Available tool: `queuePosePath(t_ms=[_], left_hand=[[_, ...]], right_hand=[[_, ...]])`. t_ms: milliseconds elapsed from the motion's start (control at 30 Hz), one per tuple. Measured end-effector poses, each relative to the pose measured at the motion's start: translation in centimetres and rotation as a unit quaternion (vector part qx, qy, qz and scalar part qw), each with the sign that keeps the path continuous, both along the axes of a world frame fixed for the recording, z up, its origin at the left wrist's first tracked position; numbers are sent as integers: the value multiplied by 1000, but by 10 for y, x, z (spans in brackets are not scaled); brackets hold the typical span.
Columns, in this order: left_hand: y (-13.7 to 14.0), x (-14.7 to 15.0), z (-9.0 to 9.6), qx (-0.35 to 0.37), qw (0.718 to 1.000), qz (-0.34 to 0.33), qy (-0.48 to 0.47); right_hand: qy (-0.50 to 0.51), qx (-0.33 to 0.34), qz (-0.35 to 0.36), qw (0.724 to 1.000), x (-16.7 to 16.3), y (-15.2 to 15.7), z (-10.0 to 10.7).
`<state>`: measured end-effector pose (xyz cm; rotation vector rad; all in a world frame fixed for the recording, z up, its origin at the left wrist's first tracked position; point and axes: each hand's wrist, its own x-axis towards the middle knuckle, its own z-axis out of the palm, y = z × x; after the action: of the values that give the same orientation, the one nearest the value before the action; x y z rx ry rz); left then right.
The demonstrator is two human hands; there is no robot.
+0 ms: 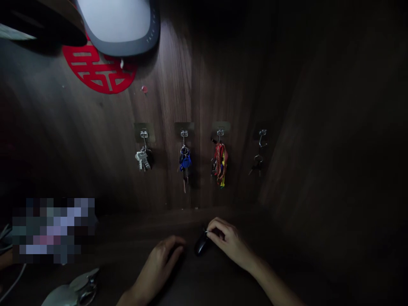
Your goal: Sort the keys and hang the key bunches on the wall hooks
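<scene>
My right hand point(228, 238) pinches the small ring end of a black key fob point(200, 244) between thumb and fingertips. The fob tilts down to the left, low over the dark wooden surface; whether it touches the surface I cannot tell. To its left, my left hand point(161, 261) holds nothing, with its thumb and forefinger apart and pointing toward the fob. On the wall beyond, metal hooks bear silver keys point(143, 160), keys with a blue fob point(185, 161) and a red and yellow lanyard point(220, 163). Dark keys on a ring point(257, 163) show below the right hook point(262, 138).
A white and grey device point(117, 25) with a light is on the wall at upper left, over a red paper cutout point(102, 72). A blurred-out item point(54, 229) and a pale object point(70, 291) lie at lower left, near a cable point(15, 280).
</scene>
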<state>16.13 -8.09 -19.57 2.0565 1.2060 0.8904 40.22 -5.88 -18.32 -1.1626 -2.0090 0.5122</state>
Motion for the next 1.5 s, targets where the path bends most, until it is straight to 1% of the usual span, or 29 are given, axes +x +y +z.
queuePosePath(t_ms=[67,233,367,500,600,667,733,833,900,967,1033,1133,1300,1500], left_hand=[[-2,1,1,11,1000,3,-15],[-5,6,3,33,999,0,-31],[-8,9,6,39,999,-11,-19],[-11,11,9,39,999,-26,-21],[-12,13,9,29,999,-29,-36],[-11,15,8,18,998,-20,-56],[-10,16,7,6,996,-4,-86],[-10,18,6,-10,990,20,-141],[-10,19,6,-21,985,24,-172],[-11,20,7,-35,981,17,-191],[-12,21,8,-50,978,15,-200],[-12,23,9,-73,974,30,-214],[-9,24,11,-104,960,58,-253],[-8,24,12,-145,947,37,-286]], right_hand=[[14,13,25,999,-11,-4,-2],[21,77,74,994,-30,-13,-6],[6,82,96,992,-36,-15,-11],[7,94,86,992,-39,-14,-17],[18,95,93,991,-40,-15,-18],[33,83,100,991,-40,-17,-14],[57,53,104,991,-38,-20,-7],[87,-30,120,988,-37,-26,4],[82,-92,128,984,-38,-29,8],[64,-127,129,981,-41,-31,10],[54,-127,124,983,-43,-32,10],[57,-112,109,986,-44,-31,10],[102,-117,98,983,-39,-23,6],[136,-138,98,976,-36,-21,4]])
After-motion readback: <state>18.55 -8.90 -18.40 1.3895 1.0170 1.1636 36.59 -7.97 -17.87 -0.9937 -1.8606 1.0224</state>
